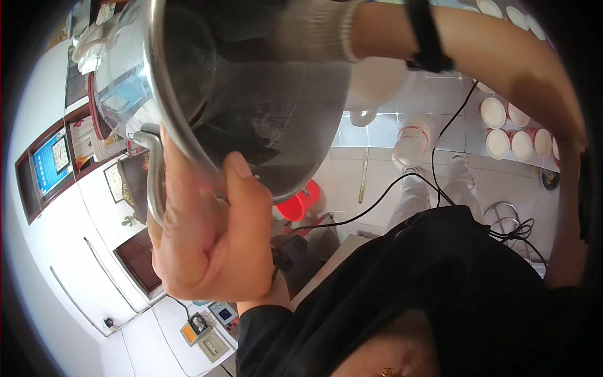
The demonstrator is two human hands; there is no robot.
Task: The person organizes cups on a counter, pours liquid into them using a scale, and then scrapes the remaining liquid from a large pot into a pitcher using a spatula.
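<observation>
A shiny metal pot (314,119) with a thick rolled rim is tilted up in the upper left, its mouth turned toward me. My left hand (210,232) is closed on its rim beside the bent metal side handle (151,169). The thumb lies over the rim, and the fingers are on the outer side near the handle. From the upper right my right arm reaches into the pot. A pale knit glove cuff (317,31) covers the wrist of my right hand (251,28), but its fingers are lost in shadow and blur inside.
White tubs with red sides (520,144) stand in rows at the right, and another tub (411,147) stands nearer the middle. A white container (377,81) shows behind the pot. Below are a red basin (295,204), black cables (377,204) and a chrome stool base (502,217). A control box (224,314) is at lower left.
</observation>
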